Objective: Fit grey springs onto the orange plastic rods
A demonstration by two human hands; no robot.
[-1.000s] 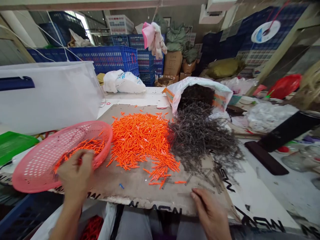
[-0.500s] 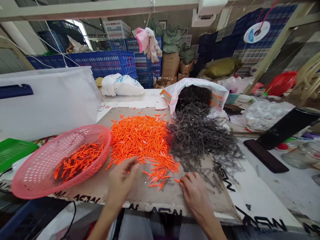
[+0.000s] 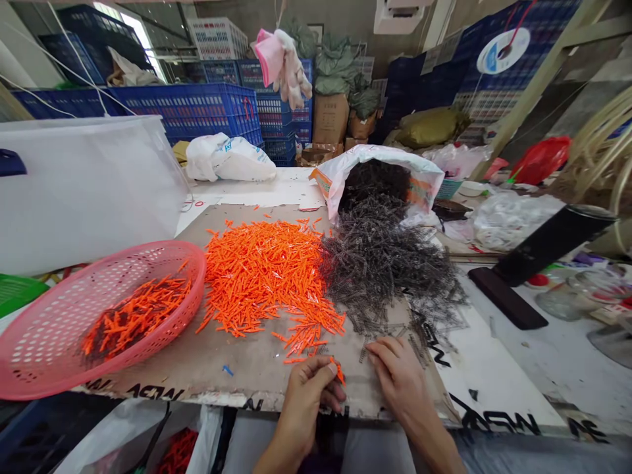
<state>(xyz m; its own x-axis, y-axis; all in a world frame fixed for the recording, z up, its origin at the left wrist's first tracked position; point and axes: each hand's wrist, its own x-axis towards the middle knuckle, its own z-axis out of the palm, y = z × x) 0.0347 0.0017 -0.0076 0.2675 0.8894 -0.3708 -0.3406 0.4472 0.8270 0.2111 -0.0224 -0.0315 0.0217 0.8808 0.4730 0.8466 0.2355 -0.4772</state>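
My left hand (image 3: 312,390) is closed in a pinch at the board's front edge, with small orange plastic pieces (image 3: 338,371) at its fingertips. To its right, my right hand (image 3: 402,375) rests on the board, thumb and forefinger pinched on a thin dark coil spring (image 3: 364,351). Ahead of the left hand spreads a heap of slim orange plastic pieces (image 3: 266,273). A tangled pile of dark springs (image 3: 390,257) lies beyond the right hand, spilling from a white sack (image 3: 340,172). A pink perforated basket (image 3: 37,316) at left holds orange pieces mixed with dark springs.
The brown board (image 3: 197,368) covers the front of the white table. A small blue bit (image 3: 228,370) lies on it. At right stands a black angled object (image 3: 548,253) near glass jars. A translucent white bin (image 3: 83,191) stands at left; gloves (image 3: 284,66) hang overhead.
My left hand has moved right, from beside the orange heap to near the right hand, and now holds orange pieces. The right hand now pinches a spring. The view has shifted slightly.
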